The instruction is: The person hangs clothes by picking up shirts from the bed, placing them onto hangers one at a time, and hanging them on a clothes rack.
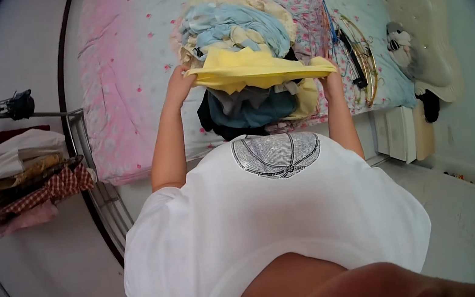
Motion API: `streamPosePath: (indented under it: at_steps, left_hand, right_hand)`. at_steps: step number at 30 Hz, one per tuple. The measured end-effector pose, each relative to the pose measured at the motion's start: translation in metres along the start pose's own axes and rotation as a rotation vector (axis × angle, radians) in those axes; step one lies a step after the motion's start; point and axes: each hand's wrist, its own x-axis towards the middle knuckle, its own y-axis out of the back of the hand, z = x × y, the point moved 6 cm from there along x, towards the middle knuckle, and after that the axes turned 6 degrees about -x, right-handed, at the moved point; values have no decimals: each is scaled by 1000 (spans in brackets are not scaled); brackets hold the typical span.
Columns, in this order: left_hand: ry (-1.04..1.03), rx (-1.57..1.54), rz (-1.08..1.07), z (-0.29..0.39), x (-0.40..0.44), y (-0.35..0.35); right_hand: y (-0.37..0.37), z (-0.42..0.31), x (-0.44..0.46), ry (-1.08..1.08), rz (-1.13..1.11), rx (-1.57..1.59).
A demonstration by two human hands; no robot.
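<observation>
A yellow garment [250,69] is stretched between my two hands, above a heap of clothes on the bed [138,102]. My left hand [181,82] is closed on its left end, and my right hand [325,67] grips the right end. Behind the yellow cloth lie light blue clothes [243,21] and cream ones [274,4]. Nearer to me, dark teal [256,112], grey and black pieces show below it. The middle of the heap is hidden by the yellow garment.
Several hangers [367,61] lie on the bed to the right. A grey plush toy [399,41] rests by the padded headboard [426,15]. At the left, clothes [24,159] hang on a metal rack [89,164]. White drawers [395,134] stand beside the bed.
</observation>
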Motion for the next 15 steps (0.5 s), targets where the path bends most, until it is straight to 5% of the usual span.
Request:
streamPosePath:
  at_steps: [4, 10, 13, 15]
  left_hand:
    - [82, -449, -192, 6, 2, -7]
    - [-11, -45, -51, 0, 14, -11]
    - [-34, -18, -13, 4, 14, -22]
    - [-54, -266, 0, 19, 11, -30]
  right_hand:
    - [-3, 14, 0, -86, -180, 86]
    - [6, 13, -4, -271, -268, 91]
    - [18, 6, 16, -179, -252, 169]
    - [24, 3, 28, -215, -292, 258]
